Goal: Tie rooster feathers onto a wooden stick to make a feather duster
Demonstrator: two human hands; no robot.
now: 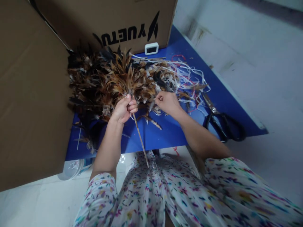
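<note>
My left hand (125, 108) is wrapped round a feather duster, close under its brown and black feathers (125, 77). Its thin wooden stick (140, 137) slants down past the table edge toward my lap. To the right, my right hand (167, 102) is closed in a pinch at the edge of the feather pile; what its fingertips hold, if anything, is too small to make out. A heap of loose brown and black feathers (91, 80) spreads around and behind both hands on the blue table (165, 138).
White and red plastic strings (191, 78) lie tangled to the right. Black-handled scissors (223, 124) rest near the right edge. A small white digital display (151, 49) stands before a cardboard box (118, 19). Another cardboard panel (33, 94) blocks the left side. A clear tub (71, 168) sits below the table.
</note>
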